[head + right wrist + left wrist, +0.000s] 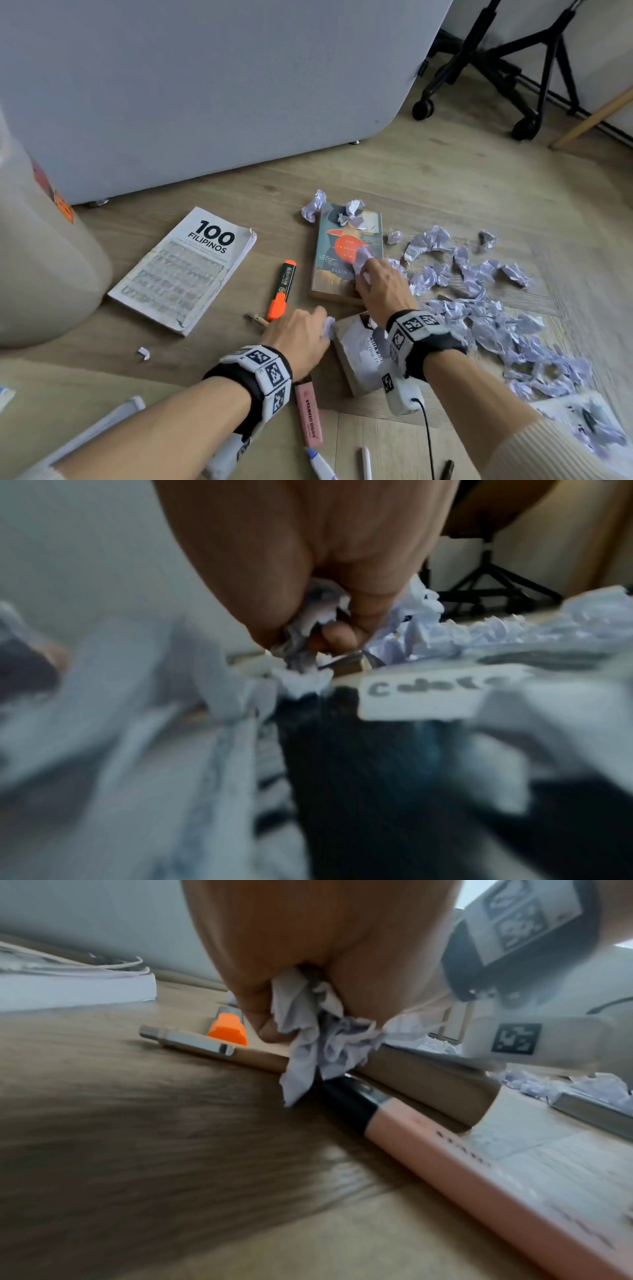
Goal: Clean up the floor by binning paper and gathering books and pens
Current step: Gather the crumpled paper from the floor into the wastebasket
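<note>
Crumpled paper (479,301) litters the floor (445,164) at centre right; the left hand (301,337) and right hand (383,287) each clench a wad. Paper collection is underway; next, likely carrying both handfuls to the bin (44,260), far left.

You get soft, even daylight from the head camera, while both wrist views smear badly with motion blur.

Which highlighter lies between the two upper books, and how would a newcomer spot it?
Start at the grey sofa, then drop to the white "100 Filipinos" book on the floor. Just right of it, before the teal novel, lies the orange highlighter. Its dark barrel with orange ends distinguishes it from the pink highlighter nearer the person.
</note>
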Demonstrator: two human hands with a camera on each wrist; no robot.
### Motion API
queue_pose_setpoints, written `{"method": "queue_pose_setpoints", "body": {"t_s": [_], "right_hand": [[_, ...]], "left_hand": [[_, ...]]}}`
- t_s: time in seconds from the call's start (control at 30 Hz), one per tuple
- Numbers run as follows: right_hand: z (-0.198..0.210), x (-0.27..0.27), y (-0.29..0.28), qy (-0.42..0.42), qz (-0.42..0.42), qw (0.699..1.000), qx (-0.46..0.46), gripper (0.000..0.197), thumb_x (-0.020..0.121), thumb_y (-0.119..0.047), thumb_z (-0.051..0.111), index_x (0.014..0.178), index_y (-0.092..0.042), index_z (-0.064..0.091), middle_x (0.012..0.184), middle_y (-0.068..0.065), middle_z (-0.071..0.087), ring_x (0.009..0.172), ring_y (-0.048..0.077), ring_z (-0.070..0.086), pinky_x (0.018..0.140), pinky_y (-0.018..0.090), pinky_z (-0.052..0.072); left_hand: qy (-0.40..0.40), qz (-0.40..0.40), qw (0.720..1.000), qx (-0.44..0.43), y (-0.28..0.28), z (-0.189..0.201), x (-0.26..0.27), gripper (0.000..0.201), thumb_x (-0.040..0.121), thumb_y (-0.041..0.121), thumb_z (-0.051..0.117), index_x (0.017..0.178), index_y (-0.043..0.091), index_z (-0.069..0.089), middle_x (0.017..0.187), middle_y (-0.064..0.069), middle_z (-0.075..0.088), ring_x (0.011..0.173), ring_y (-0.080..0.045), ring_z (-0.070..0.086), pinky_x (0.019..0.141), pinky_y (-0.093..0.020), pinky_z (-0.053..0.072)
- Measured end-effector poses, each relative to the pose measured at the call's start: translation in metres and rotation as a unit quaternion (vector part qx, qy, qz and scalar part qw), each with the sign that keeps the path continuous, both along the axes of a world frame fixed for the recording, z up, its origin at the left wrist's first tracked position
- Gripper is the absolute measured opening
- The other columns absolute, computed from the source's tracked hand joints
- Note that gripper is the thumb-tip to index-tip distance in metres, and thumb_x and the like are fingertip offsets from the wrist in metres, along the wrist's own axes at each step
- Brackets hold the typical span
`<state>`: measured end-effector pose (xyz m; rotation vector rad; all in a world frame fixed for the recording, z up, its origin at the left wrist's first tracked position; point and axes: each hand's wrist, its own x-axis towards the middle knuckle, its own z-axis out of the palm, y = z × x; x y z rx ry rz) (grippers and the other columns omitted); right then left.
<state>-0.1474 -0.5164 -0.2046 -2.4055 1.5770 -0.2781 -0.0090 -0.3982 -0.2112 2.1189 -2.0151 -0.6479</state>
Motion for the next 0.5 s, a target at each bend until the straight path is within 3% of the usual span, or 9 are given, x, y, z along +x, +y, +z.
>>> {"method": "queue_pose_setpoints", "body": {"t_s": [0.07, 0.13, 0.23, 0.3, 0.4, 0.47, 0.5], "right_hand": [[0.011, -0.011, -0.010, -0.047, -0.063, 0.996, -0.040, 0.017, 0.087, -0.020, 0.054, 0.077, -0.007, 0.057, 0.081, 0.011, 0.062, 0.073, 0.028, 0.055, 0.064, 0.033, 0.041], [0.019, -0.029, -0.023, -0.063, -0.126, 0.987, -0.076, 0.023, 0.085, -0.021, 0.056, 0.065, -0.010, 0.054, 0.079, 0.010, 0.062, 0.070, 0.025, 0.051, 0.064, 0.030, 0.038], [0.013, -0.059, -0.035, 0.050, -0.150, 0.985, -0.061, 0.031, 0.085, -0.038, 0.058, 0.064, -0.016, 0.052, 0.106, 0.013, 0.059, 0.096, 0.026, 0.049, 0.083, 0.035, 0.039], [0.001, -0.069, -0.035, 0.104, -0.152, 0.983, 0.004, 0.034, 0.084, -0.052, 0.057, 0.084, -0.019, 0.053, 0.130, 0.013, 0.044, 0.117, 0.032, 0.040, 0.099, 0.044, 0.036], [-0.016, -0.075, -0.032, 0.047, -0.101, 0.987, 0.116, 0.054, 0.089, -0.053, 0.051, 0.135, -0.032, 0.035, 0.157, 0.010, 0.009, 0.140, 0.040, 0.019, 0.110, 0.056, 0.024], [-0.020, -0.077, -0.029, 0.044, -0.046, 0.988, 0.140, 0.060, 0.093, -0.051, 0.044, 0.147, -0.037, 0.022, 0.159, 0.004, 0.010, 0.143, 0.036, 0.019, 0.113, 0.053, 0.022], [-0.020, -0.077, -0.026, 0.051, -0.022, 0.990, 0.132, 0.058, 0.094, -0.050, 0.043, 0.147, -0.033, 0.026, 0.157, 0.002, 0.018, 0.140, 0.032, 0.025, 0.113, 0.049, 0.025]], "left_hand": [[0.032, 0.033, 0.997, -0.056, -0.006, 0.001, 0.006, 0.025, 0.098, 0.037, 0.036, 0.093, 0.017, 0.050, 0.095, -0.010, 0.067, 0.089, -0.034, 0.062, 0.067, -0.036, 0.041], [0.063, 0.063, 0.992, -0.085, -0.011, 0.005, 0.010, 0.021, 0.094, 0.034, 0.041, 0.091, 0.016, 0.052, 0.098, -0.006, 0.063, 0.090, -0.028, 0.061, 0.070, -0.033, 0.039], [0.082, 0.082, 0.989, -0.094, -0.017, 0.011, 0.009, 0.017, 0.089, 0.029, 0.049, 0.082, 0.017, 0.040, 0.097, -0.004, 0.052, 0.087, -0.028, 0.057, 0.069, -0.032, 0.036], [0.093, 0.058, 0.989, -0.095, -0.018, 0.011, 0.005, 0.019, 0.085, 0.027, 0.052, 0.082, 0.020, 0.034, 0.093, -0.002, 0.046, 0.081, -0.030, 0.057, 0.065, -0.032, 0.037], [0.115, -0.026, 0.989, -0.095, -0.013, 0.012, -0.008, 0.020, 0.084, 0.026, 0.051, 0.097, 0.024, 0.036, 0.106, 0.002, 0.046, 0.080, -0.028, 0.062, 0.068, -0.037, 0.049], [0.080, -0.098, 0.988, -0.088, -0.009, 0.014, -0.018, 0.035, 0.088, 0.026, 0.049, 0.121, 0.029, 0.038, 0.123, 0.004, 0.042, 0.082, -0.026, 0.065, 0.071, -0.037, 0.052], [0.061, -0.124, 0.988, -0.073, -0.007, 0.013, -0.023, 0.041, 0.090, 0.026, 0.049, 0.128, 0.031, 0.037, 0.129, 0.003, 0.039, 0.084, -0.026, 0.065, 0.073, -0.036, 0.052]]}}
